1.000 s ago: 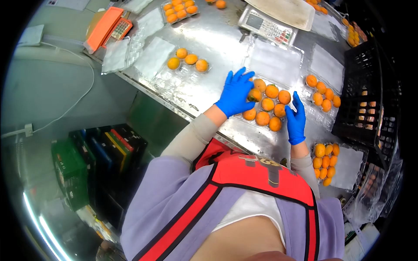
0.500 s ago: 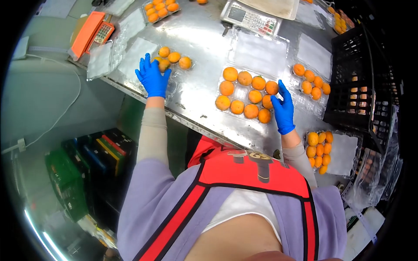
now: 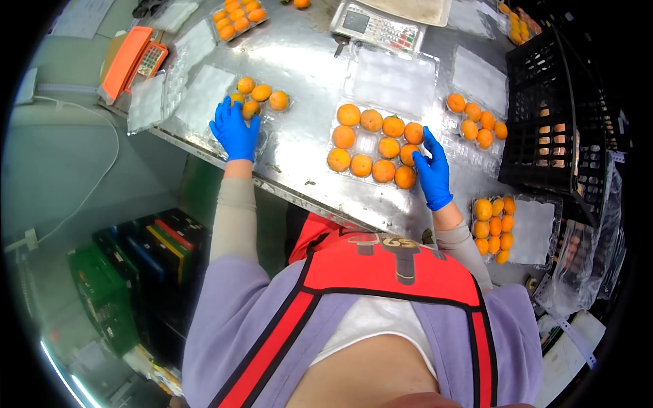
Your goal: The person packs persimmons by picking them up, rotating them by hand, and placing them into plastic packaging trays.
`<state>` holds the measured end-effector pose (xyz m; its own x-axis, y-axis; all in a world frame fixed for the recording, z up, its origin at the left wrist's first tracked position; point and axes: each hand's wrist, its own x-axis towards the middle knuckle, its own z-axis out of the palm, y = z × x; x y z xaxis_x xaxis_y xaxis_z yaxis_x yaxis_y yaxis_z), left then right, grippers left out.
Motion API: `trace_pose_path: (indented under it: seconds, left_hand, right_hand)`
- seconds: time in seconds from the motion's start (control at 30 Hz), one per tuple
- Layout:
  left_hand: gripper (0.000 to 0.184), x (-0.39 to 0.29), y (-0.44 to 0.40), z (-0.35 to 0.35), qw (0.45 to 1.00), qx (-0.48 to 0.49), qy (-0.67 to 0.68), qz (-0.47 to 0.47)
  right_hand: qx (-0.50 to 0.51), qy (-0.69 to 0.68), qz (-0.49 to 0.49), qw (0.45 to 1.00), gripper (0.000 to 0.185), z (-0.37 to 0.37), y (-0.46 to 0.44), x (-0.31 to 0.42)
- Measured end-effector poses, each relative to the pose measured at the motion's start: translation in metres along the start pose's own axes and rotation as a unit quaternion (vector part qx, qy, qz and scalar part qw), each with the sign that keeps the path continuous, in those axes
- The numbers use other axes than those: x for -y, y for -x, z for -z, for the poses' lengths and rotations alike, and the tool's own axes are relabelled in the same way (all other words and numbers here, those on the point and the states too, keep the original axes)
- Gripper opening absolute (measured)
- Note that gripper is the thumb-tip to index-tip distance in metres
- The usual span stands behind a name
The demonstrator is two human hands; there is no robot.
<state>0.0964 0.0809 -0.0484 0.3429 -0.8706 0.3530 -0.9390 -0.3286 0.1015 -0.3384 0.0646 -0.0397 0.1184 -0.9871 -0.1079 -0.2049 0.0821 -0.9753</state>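
My left hand (image 3: 236, 133), in a blue glove, reaches over a clear plastic tray at the left with its fingers apart. Its fingertips meet the nearest round orange fruit (image 3: 251, 109) there, and one fruit is partly covered by the fingers. More orange fruit (image 3: 278, 100) sit in the same tray. In front of me lies a larger clear clamshell tray (image 3: 367, 142) with several orange fruit in rows and a bare spot in the middle. At its right edge is my gloved right hand (image 3: 435, 174), thumb and fingers parted, touching or almost touching an end fruit (image 3: 409, 154).
A scale (image 3: 377, 28) stands at the back of the metal table (image 3: 299, 156). Part-filled trays of fruit (image 3: 485, 139) lie at the right beside a black crate (image 3: 541, 115). An orange calculator (image 3: 129, 61) is at the left, and green crates (image 3: 95, 279) stand below.
The view has shifted slightly. My left hand has drawn its fingers in a little over the fruit. My right hand has moved slightly closer to the large tray's edge.
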Motion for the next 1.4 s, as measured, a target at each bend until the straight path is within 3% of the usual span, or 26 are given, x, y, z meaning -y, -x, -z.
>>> trace_pose_path:
  seconds: [0.1, 0.17, 0.2, 0.27, 0.37, 0.43, 0.5, 0.67, 0.73, 0.8, 0.87, 0.93, 1.0, 1.07, 1.1, 1.2, 1.27, 1.4]
  left_hand:
    - [0.056, 0.004, -0.001, -0.016, 0.997, -0.015, 0.059, 0.049]
    - [0.054, 0.009, -0.003, -0.021, 0.995, -0.022, 0.082, 0.056]
    - [0.054, 0.005, -0.004, -0.016, 0.995, -0.022, 0.083, 0.054]
    - [0.050, -0.003, -0.004, -0.005, 0.998, -0.016, 0.027, 0.054]
    - [0.045, -0.011, 0.000, -0.009, 0.996, -0.076, -0.055, -0.001]
    - [0.045, -0.020, 0.004, -0.009, 0.996, -0.062, -0.058, 0.005]
    - [0.044, -0.028, 0.009, -0.005, 0.997, -0.048, -0.062, 0.013]
    - [0.046, -0.032, 0.024, 0.006, 0.999, -0.024, 0.033, 0.004]
    - [0.047, -0.033, 0.027, 0.010, 0.996, -0.048, 0.078, -0.012]
    - [0.048, -0.042, 0.030, 0.014, 0.989, -0.074, 0.123, -0.028]
    - [0.051, -0.070, 0.035, 0.024, 0.962, -0.062, 0.263, -0.040]
    - [0.054, -0.106, 0.042, 0.040, 0.923, -0.011, 0.379, -0.066]
    - [0.065, -0.143, 0.055, 0.049, 0.820, 0.088, 0.565, -0.035]
    - [0.067, -0.171, 0.066, 0.064, 0.787, 0.185, 0.589, -0.030]
    - [0.067, -0.182, 0.072, 0.064, 0.786, 0.166, 0.595, -0.038]
    - [0.069, -0.181, 0.085, 0.059, 0.775, 0.238, 0.585, 0.032]
    - [0.072, -0.173, 0.092, 0.052, 0.755, 0.315, 0.570, 0.079]
    - [0.073, -0.157, 0.095, 0.054, 0.761, 0.276, 0.572, 0.134]
  right_hand:
    - [-0.006, 0.011, 0.011, 1.000, 0.057, -0.002, -0.001, 0.004]
    - [-0.045, 0.131, 0.132, 0.982, 0.055, -0.002, -0.002, 0.007]
    - [-0.046, 0.131, 0.131, 0.982, 0.055, -0.004, -0.005, 0.011]
    - [-0.040, 0.201, 0.229, 0.952, 0.054, -0.010, -0.014, 0.021]
    - [-0.016, 0.245, 0.264, 0.933, 0.054, -0.027, -0.033, 0.025]
    - [0.011, 0.232, 0.254, 0.939, 0.052, -0.042, -0.046, 0.026]
    - [0.075, 0.291, 0.184, 0.936, 0.051, -0.058, -0.058, 0.023]
    - [0.090, 0.421, 0.211, 0.877, 0.051, -0.076, -0.064, 0.041]
    - [0.119, 0.459, 0.145, 0.868, 0.051, -0.077, -0.066, 0.052]
    - [0.097, 0.423, 0.187, 0.882, 0.057, -0.073, -0.066, 0.043]
    - [0.075, 0.383, 0.227, 0.892, 0.063, -0.069, -0.062, 0.040]
    - [0.033, 0.273, 0.300, 0.913, 0.065, -0.067, -0.054, 0.047]
    - [0.056, 0.263, 0.285, 0.920, 0.064, -0.066, -0.041, 0.067]
    - [0.088, 0.279, 0.282, 0.914, 0.063, -0.065, -0.026, 0.086]
    - [0.088, 0.276, 0.284, 0.914, 0.063, -0.068, -0.019, 0.087]
    - [0.045, 0.275, 0.388, 0.879, 0.060, -0.077, -0.005, 0.082]
    - [0.070, 0.290, 0.373, 0.879, 0.059, -0.080, 0.004, 0.081]
    - [0.123, 0.287, 0.360, 0.879, 0.063, -0.086, 0.007, 0.083]
